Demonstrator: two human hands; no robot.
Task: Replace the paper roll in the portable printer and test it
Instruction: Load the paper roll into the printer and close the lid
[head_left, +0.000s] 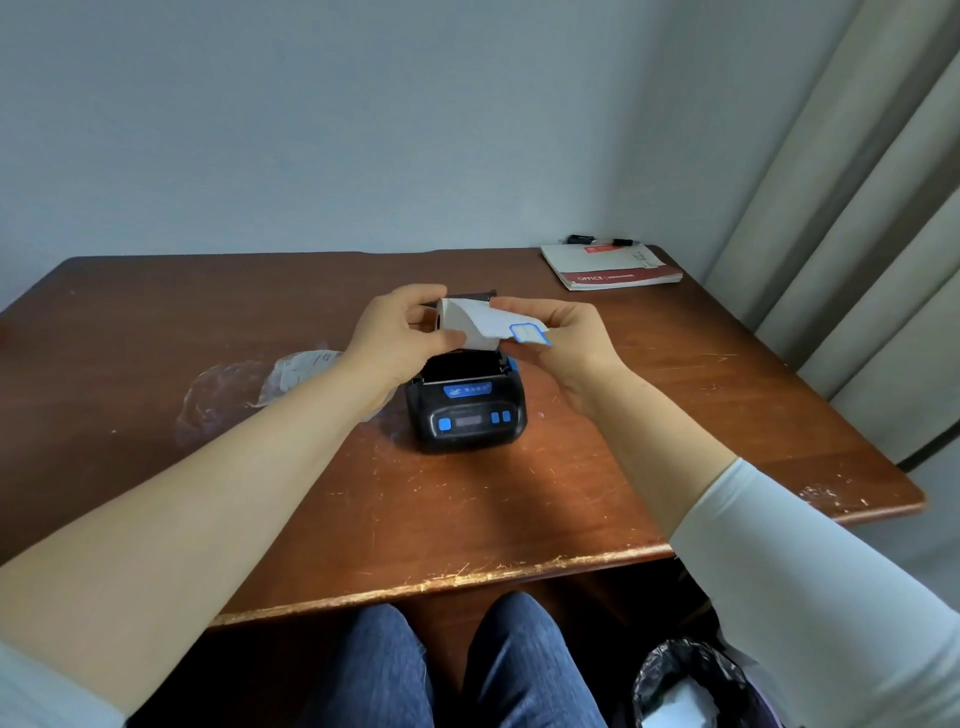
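A black portable printer (466, 415) with blue buttons sits in the middle of the brown table (208, 322), its lid (483, 295) raised behind an open paper bay. Just above the bay I hold a white paper roll (467, 325). My left hand (400, 338) grips the roll's left end. My right hand (571, 338) pinches the roll's loose end, which carries a blue-edged sticker tab (529, 333), pulled out to the right.
A crumpled clear plastic wrapper (270, 384) lies left of the printer. A booklet (613, 266) and a black pen (597, 240) lie at the table's far right corner. A bin with a black liner (685, 686) stands on the floor at the right. Curtains hang at the right.
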